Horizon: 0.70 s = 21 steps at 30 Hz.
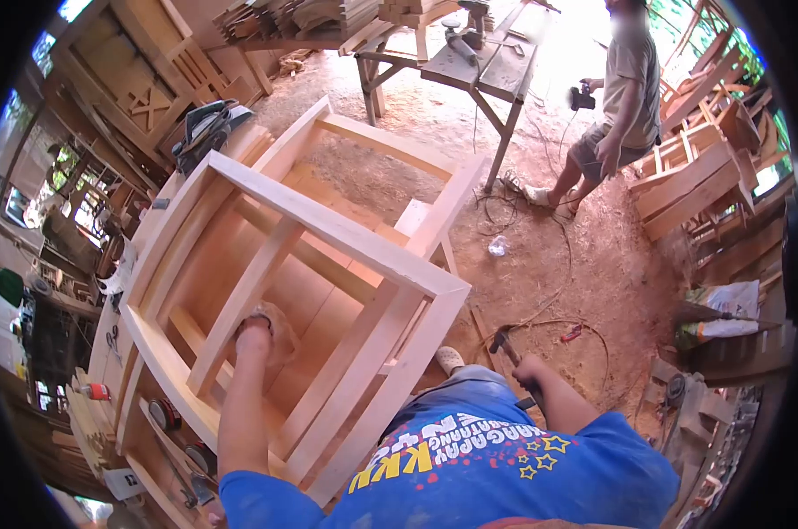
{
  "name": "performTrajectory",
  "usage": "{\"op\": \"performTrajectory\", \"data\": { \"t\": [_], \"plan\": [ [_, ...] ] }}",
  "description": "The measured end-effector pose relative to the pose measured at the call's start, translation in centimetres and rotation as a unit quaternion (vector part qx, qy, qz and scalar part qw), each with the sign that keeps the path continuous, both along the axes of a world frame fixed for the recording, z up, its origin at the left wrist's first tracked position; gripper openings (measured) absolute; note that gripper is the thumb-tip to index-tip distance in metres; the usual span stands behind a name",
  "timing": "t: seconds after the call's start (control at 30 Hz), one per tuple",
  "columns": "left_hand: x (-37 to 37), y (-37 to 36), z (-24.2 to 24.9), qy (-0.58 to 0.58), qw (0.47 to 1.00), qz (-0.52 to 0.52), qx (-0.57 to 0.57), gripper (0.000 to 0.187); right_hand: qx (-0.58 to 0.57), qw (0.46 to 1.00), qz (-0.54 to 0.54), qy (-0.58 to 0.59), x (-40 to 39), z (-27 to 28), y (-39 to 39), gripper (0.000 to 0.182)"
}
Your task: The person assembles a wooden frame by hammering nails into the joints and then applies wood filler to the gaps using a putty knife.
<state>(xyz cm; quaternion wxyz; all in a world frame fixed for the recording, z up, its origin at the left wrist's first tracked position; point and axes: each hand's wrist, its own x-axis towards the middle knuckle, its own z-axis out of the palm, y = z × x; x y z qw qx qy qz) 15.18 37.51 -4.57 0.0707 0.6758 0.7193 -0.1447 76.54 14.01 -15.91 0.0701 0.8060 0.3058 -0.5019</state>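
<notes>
My left hand (256,328) reaches down inside a large pale wooden furniture frame (328,229), beside one of its slats. A crumpled, see-through plastic bag (282,342) lies around and under its fingers, which are hidden. Low on the right, beside my body, my right hand (529,370) is closed around the handle of a hammer (503,342). The hammer's head points up and away, apart from the frame. Broad wooden panels (315,322) show through the open bays below my left hand.
Ahead, a work table (496,75) carries power tools. A co-worker (623,97) stands to its right, holding a black power tool (582,95). Cords (568,256) trail over the dusty floor. Stacked lumber (690,189) is at right; a backpack (207,132) rests beyond the frame.
</notes>
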Motion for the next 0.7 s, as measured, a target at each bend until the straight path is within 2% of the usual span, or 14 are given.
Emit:
{"op": "performTrajectory", "data": {
  "t": [0.13, 0.23, 0.33, 0.43, 0.53, 0.57, 0.67, 0.7],
  "plan": [
    [-0.5, 0.1, -0.6, -0.003, 1.0, -0.005, 0.03, 0.021, 0.025, 0.999, -0.02, 0.013, 1.4, -2.6, -0.1, 0.021],
    [0.2, 0.6, 0.0, -0.001, 0.998, 0.056, -0.028, 0.027, -0.013, 1.0, 0.011, 0.004, 2.7, -3.5, -1.3, 0.023],
    [0.9, 0.3, 0.3, -0.013, 0.997, 0.079, 0.0, 0.022, -0.038, 0.999, 0.003, -0.001, 3.8, -4.1, -4.3, 0.029],
    [2.2, -0.3, 2.1, 0.014, 0.999, 0.035, 0.024, 0.016, -0.092, 0.995, 0.025, -0.01, 5.3, -6.0, -7.9, 0.034],
    [-0.2, -0.3, 0.3, -0.032, 0.996, -0.024, 0.081, 0.011, -0.114, 0.991, -0.068, 0.016, 6.2, -6.7, -12.0, 0.039],
    [-0.8, -0.3, 0.2, -0.043, 0.995, -0.025, 0.086, 0.01, -0.115, 0.992, -0.057, -0.009, 6.0, -5.8, -12.4, 0.045],
    [0.2, -0.3, 1.2, -0.035, 0.995, 0.0, 0.094, 0.011, -0.095, 0.987, 0.101, -0.086, 6.9, -11.2, -16.7, 0.047],
    [0.7, -0.5, 1.9, -0.027, 0.995, 0.014, 0.097, 0.011, -0.1, 0.99, 0.073, -0.062, 7.0, -11.0, -16.8, 0.039]
  ]
}}
